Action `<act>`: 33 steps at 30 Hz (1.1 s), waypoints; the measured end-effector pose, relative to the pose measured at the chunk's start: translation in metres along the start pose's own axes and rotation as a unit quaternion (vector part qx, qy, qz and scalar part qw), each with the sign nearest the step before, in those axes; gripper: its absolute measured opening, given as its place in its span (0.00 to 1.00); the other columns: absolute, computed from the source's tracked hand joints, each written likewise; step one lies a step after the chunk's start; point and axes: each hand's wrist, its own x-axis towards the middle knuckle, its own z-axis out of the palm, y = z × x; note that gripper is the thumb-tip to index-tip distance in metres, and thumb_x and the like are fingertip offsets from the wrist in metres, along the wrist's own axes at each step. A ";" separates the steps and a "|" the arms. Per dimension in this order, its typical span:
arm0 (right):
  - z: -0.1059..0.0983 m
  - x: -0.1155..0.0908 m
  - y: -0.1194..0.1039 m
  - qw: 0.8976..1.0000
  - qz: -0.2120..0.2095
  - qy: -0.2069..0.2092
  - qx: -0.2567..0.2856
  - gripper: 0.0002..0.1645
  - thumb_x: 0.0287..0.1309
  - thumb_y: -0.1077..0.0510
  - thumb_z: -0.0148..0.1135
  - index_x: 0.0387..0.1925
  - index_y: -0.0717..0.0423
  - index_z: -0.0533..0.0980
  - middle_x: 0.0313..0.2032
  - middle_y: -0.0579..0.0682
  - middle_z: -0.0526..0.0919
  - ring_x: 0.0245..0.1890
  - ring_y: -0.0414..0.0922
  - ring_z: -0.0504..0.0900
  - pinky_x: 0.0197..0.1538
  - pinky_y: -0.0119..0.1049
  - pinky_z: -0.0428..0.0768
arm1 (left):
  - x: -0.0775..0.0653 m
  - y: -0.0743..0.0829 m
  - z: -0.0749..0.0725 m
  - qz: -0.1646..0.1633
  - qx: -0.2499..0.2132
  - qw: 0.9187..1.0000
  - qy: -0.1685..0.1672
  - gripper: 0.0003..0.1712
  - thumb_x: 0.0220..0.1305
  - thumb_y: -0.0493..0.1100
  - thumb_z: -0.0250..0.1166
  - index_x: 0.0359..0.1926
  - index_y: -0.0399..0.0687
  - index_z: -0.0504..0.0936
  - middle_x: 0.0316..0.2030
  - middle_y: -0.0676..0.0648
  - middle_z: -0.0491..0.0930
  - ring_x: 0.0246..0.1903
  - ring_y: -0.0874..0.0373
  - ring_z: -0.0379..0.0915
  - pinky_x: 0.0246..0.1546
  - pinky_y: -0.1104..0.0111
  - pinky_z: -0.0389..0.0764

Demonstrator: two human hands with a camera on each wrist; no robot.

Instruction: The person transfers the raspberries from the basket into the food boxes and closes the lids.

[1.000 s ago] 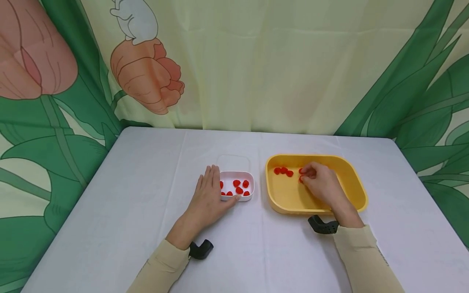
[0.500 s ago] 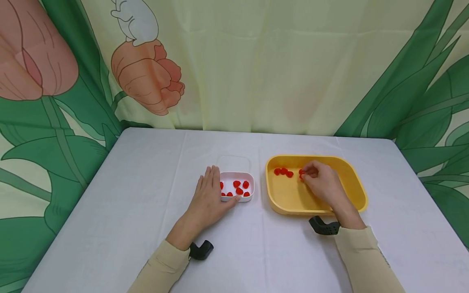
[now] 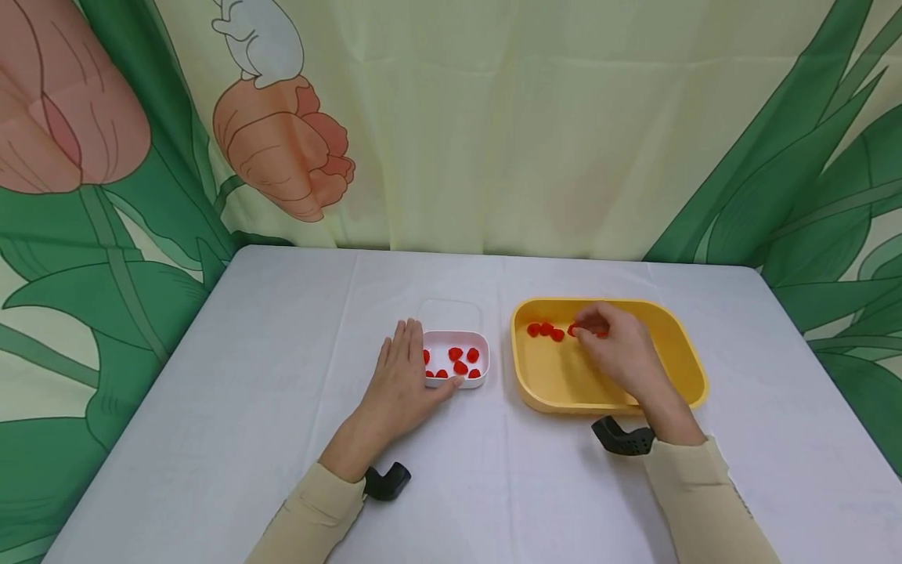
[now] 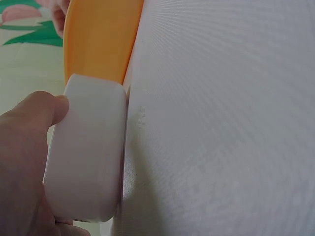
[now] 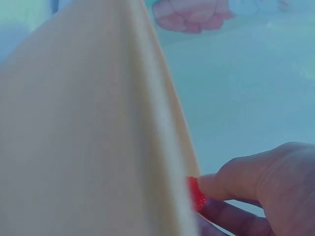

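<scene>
Head view showed the left hand straight-fingered along a white box's left side, thumb at its near edge, probably to steady it just beside the yellow tray's left edge. Toward the tray's far edge, the right hand narrowly pinched a red piece, a grip apparently suited to its smallness. It looked bright and slightly glossy; 3 loose pieces lay near the tray's far left corner, and 7 boxed pieces showed
</scene>
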 end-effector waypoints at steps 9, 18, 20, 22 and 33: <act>0.007 -0.001 -0.012 0.999 -0.031 0.010 0.023 0.12 0.65 0.61 0.61 0.49 0.60 0.77 0.45 0.57 0.83 0.47 0.52 0.80 0.54 0.50 0.83 | -0.001 0.001 -0.001 -0.004 -0.004 1.000 -0.005 0.60 0.60 0.65 0.63 0.77 0.33 0.45 0.77 0.35 0.47 0.78 0.42 0.38 0.77 0.47 0.45; 0.011 -0.003 -0.027 0.998 -0.044 0.014 0.034 0.11 0.65 0.60 0.62 0.49 0.57 0.77 0.47 0.55 0.84 0.49 0.51 0.80 0.54 0.49 0.83 | 0.000 0.000 -0.001 0.004 -0.002 1.000 -0.001 0.61 0.60 0.67 0.62 0.77 0.33 0.45 0.77 0.35 0.47 0.78 0.42 0.38 0.77 0.47 0.45; 0.012 -0.003 -0.030 0.998 -0.049 0.010 0.044 0.11 0.65 0.60 0.62 0.48 0.56 0.77 0.46 0.55 0.84 0.49 0.50 0.81 0.53 0.49 0.83 | 0.000 0.000 -0.001 0.004 -0.002 1.000 0.000 0.61 0.60 0.67 0.63 0.77 0.33 0.45 0.77 0.35 0.47 0.78 0.41 0.38 0.77 0.47 0.45; 0.014 -0.003 -0.033 0.997 -0.057 0.009 0.049 0.11 0.65 0.60 0.62 0.48 0.56 0.77 0.46 0.54 0.84 0.48 0.49 0.81 0.53 0.48 0.84 | -0.001 0.000 -0.001 0.004 -0.001 1.000 0.000 0.61 0.60 0.66 0.63 0.77 0.33 0.45 0.77 0.35 0.47 0.78 0.41 0.38 0.77 0.47 0.46; 0.027 -0.003 -0.050 0.994 -0.086 -0.003 0.072 0.11 0.64 0.60 0.64 0.47 0.55 0.77 0.45 0.51 0.84 0.45 0.47 0.81 0.52 0.45 0.84 | 0.000 0.000 -0.001 0.006 -0.004 1.000 -0.001 0.61 0.60 0.67 0.62 0.77 0.33 0.44 0.77 0.35 0.47 0.78 0.41 0.38 0.77 0.47 0.45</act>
